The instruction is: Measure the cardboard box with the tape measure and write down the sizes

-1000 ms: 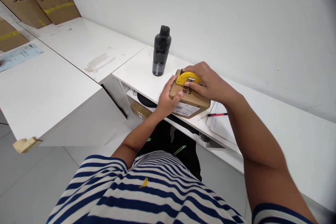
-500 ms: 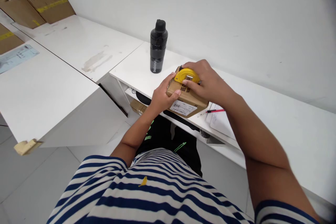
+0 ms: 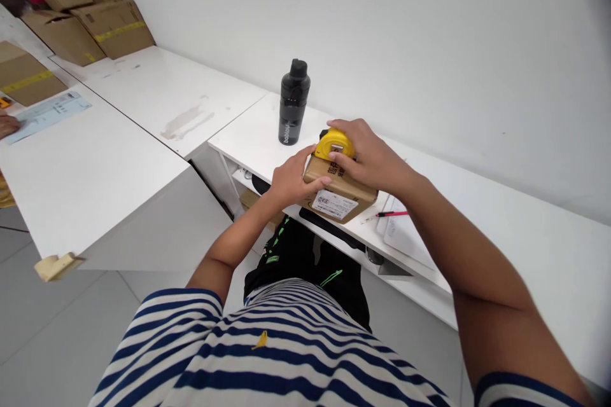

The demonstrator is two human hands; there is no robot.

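Observation:
A small brown cardboard box (image 3: 356, 189) with a white printed label sits at the front edge of the white desk. My left hand (image 3: 296, 178) grips the box's left end, thumb along its near upper edge. In my right hand (image 3: 365, 152) is a yellow tape measure (image 3: 333, 143), held against the top of the box near its left end. My right fingers wrap over the far side of the tape measure and the thumb lies on its near face. Whether any blade is pulled out is hidden.
A dark water bottle (image 3: 293, 105) stands behind the box. Right of it lie a red pen (image 3: 394, 213) and white paper (image 3: 408, 235). Cardboard boxes (image 3: 117, 28) are stacked at the far left. Another person's hand (image 3: 7, 124) touches a light blue sheet (image 3: 50, 116) on the left table.
The view has shifted, so more of the left table and another person's hand show. My right hand and the tape measure have moved slightly left on the box.

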